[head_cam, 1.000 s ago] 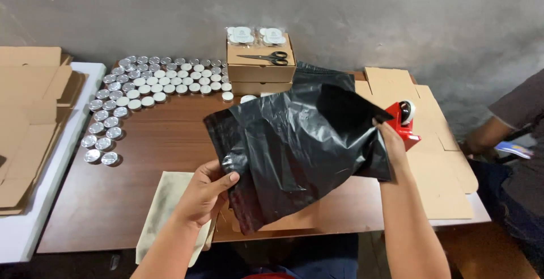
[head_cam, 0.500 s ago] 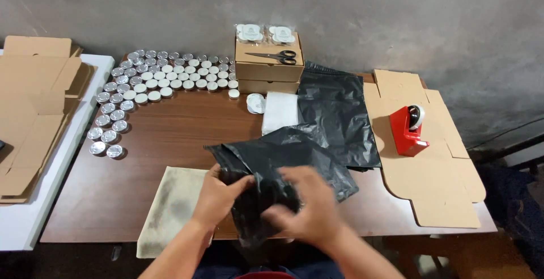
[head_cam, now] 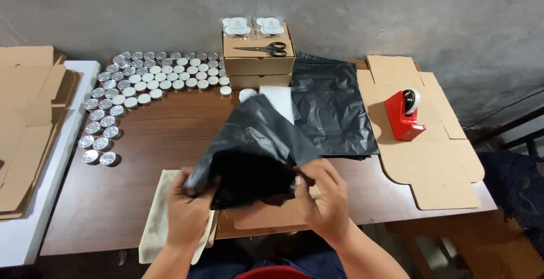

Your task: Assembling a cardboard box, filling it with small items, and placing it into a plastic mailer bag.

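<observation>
1. Left hand (head_cam: 190, 211) and right hand (head_cam: 323, 199) each gripped an edge of the black bag (head_cam: 255, 154), held above the table's (head_cam: 170, 137) near edge.
2. Bag mouth pulled partly open; nothing visibly inside.
3. Tins (head_cam: 153, 77) sat unpacked in rows at the far left.

A black plastic mailer bag (head_cam: 255, 148) is held up over the near edge of the table, with more flat black bags (head_cam: 331, 109) stacked behind it. At the back stand two stacked brown cardboard boxes (head_cam: 258, 63), topped by two clear packs (head_cam: 252, 26) of what look like white round labels. Flat unfolded cartons (head_cam: 436, 143) lie right, others (head_cam: 25, 120) left
</observation>
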